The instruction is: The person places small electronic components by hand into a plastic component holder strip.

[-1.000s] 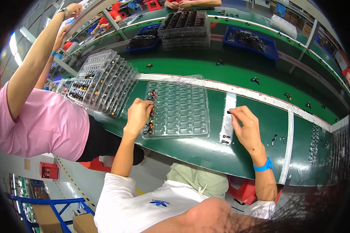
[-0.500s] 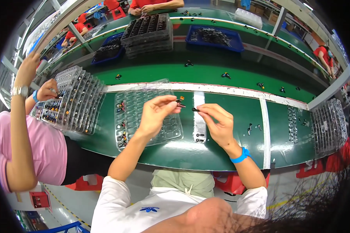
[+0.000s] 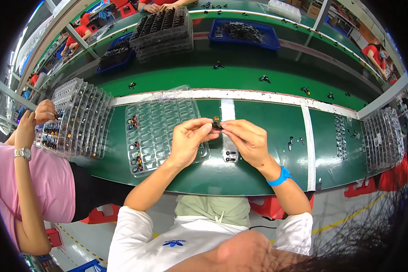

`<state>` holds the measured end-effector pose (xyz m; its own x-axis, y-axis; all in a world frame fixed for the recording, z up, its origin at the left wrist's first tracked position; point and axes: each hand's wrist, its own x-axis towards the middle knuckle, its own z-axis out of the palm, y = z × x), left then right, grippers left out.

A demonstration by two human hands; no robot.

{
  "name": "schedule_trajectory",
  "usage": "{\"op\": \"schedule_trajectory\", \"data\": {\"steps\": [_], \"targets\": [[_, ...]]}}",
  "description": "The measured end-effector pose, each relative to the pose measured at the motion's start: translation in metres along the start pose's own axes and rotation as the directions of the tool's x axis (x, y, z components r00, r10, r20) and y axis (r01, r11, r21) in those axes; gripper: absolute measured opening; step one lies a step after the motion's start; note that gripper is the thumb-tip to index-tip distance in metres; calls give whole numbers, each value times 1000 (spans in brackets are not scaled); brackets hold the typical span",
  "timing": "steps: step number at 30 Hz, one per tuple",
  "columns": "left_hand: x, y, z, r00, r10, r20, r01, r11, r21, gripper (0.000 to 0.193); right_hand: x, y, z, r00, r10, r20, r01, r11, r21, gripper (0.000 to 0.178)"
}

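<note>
My left hand (image 3: 189,143) and my right hand (image 3: 249,141) meet over the green bench, fingertips pinched together. Between them is a small black part (image 3: 217,125) with an orange bit on top; fingers hide much of it. Below my left hand lies a clear plastic tray (image 3: 156,122) with molded pockets, where small dark parts with coloured bits (image 3: 136,161) fill some pockets along the left side. Under my right fingertips runs a whitish strip (image 3: 228,109) on the bench. Small black pieces (image 3: 231,156) rest at its near end.
At left, a co-worker's hands (image 3: 45,112) are at a stack of filled clear trays (image 3: 79,120). Beyond the white ledge (image 3: 258,104), a green belt (image 3: 177,84) carries scattered black parts. A blue tray (image 3: 276,43) of black pieces stands farther back. More trays (image 3: 385,140) stand at right.
My right hand has moved left with its black piece and now meets my left hand's part; the gap between the hands is closed. The co-worker's raised hand has come down to the tray stack.
</note>
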<state>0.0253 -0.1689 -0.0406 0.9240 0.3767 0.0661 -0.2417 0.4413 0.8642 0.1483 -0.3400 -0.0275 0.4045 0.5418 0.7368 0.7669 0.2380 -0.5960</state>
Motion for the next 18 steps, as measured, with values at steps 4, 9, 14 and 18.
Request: {"op": "schedule_trajectory", "data": {"steps": [4,9,14,18], "targets": [[-2,-3,-5,998,41,40,-42,998,38,25,1,-1,1,997,-66,27,67,996,-52,21],[-6,-2,2,981,189,31,-192,963,189,30,3,-10,1,999,-7,44,6,1000,19,24],[-7,0,1,870,437,230,-493,759,424,31,1,-12,-3,971,175,160,-199,969,144,21],[-7,3,0,800,509,318,-596,608,525,31,-1,-15,-3,979,150,138,-169,976,137,20]]}}
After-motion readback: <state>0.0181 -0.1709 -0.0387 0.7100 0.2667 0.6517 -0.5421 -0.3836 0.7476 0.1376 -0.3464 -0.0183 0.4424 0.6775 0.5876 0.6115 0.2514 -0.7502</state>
